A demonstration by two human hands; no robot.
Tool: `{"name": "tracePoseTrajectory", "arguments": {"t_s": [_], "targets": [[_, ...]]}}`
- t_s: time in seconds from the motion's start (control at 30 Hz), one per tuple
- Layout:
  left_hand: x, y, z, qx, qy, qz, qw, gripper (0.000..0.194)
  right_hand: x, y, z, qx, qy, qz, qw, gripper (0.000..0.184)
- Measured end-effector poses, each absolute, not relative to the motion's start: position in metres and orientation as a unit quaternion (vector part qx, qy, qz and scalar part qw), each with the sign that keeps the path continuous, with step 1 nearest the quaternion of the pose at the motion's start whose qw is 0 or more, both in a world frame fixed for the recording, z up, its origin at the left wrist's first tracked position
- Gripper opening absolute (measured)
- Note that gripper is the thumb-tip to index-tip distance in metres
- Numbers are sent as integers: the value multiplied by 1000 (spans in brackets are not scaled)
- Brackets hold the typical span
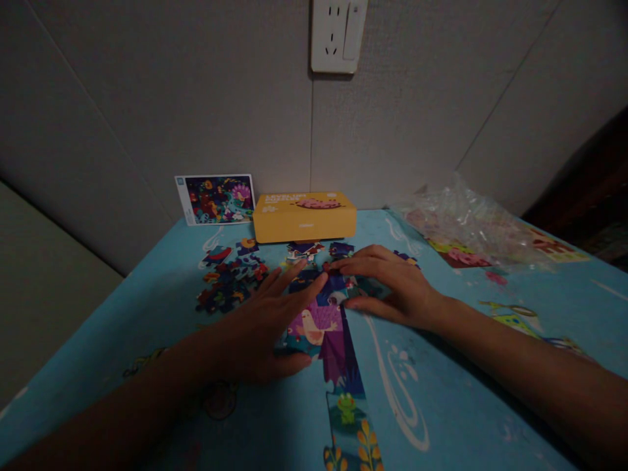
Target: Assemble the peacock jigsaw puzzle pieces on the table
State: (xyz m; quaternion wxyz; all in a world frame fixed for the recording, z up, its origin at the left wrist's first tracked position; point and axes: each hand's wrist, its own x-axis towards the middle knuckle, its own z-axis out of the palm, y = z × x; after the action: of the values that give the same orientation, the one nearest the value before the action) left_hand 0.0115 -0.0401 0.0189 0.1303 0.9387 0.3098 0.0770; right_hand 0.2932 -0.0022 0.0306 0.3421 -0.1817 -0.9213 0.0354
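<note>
A partly joined jigsaw puzzle (314, 327) lies on the table, with a pink figure in its middle and a strip with a green frog running towards me. My left hand (265, 327) rests over its left side, fingers spread and thumb apart, holding nothing I can see. From the right, my right hand (392, 284) reaches to the upper part of the puzzle. Its fingers are stretched out over dark pieces, the thumb well apart from them near the puzzle's right edge. Loose puzzle pieces (228, 281) are heaped left of my left fingertips.
A yellow puzzle box (304, 226) stands at the back by the wall. Beside it leans a picture card (218, 199). A crumpled clear plastic bag (471, 222) lies at the back right over printed sheets. The tablecloth (441, 405) is blue and patterned. A socket (337, 36) is on the wall.
</note>
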Motion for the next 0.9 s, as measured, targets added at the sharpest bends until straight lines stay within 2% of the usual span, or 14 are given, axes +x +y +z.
{"name": "tracePoseTrajectory", "arguments": {"t_s": [0.2,0.33,0.43,0.53,0.63,0.73,0.83,0.9], "targets": [[11,-40,20,939,308,67,139,100,295,-1,31,-194,-916,4,351,39],[12,-39,22,930,327,63,157,100,304,10,28,-348,-862,-67,363,29],[12,-39,23,926,334,70,159,100,315,22,24,-481,-812,-92,317,27],[13,-40,22,926,335,69,159,100,325,31,19,-552,-797,-91,228,27],[14,-41,23,923,346,72,152,98,326,35,15,-559,-804,-89,184,28],[14,-41,24,924,345,67,151,97,321,35,9,-518,-823,-94,213,29],[13,-40,24,925,342,66,152,96,312,35,4,-461,-858,-80,210,45],[13,-40,23,924,346,68,151,96,308,35,1,-436,-879,-57,183,49]]}}
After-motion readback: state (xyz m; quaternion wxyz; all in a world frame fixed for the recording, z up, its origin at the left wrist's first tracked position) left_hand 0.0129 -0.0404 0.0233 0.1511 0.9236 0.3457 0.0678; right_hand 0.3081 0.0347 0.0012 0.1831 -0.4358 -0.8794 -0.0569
